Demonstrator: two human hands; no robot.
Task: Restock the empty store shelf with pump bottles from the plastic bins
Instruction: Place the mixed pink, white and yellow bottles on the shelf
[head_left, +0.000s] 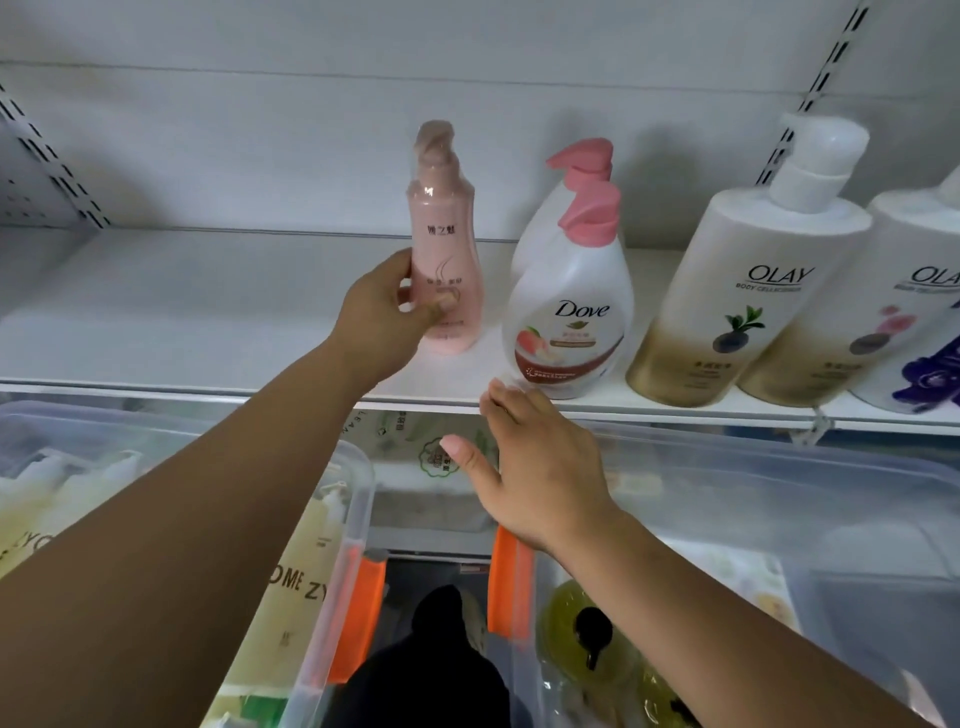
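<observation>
1. Left bin (358, 483): a clear plastic bin sits below the shelf (182, 322) and holds pale yellow pump bottles (306, 561).
2. Left hand (382, 317): we grip the pink bottle (447, 228) low on its body, thumb across the front and fingers round the left side. The bottle is upright at the middle of the shelf. We cannot tell whether its base rests on the shelf or hangs just above it.
3. Dove bottles (571, 317): two stand just right of the pink bottle, one behind the other.
4. Right hand (540, 467): its fingers are straight and spread and hold nothing. The fingertips are at the shelf's front edge, below the front Dove bottle.
5. Right bin (779, 493): a clear bin below the shelf holds yellow-green bottles (571, 623).
6. Olay bottles (737, 291): two stand side by side at the right end of the shelf.
</observation>
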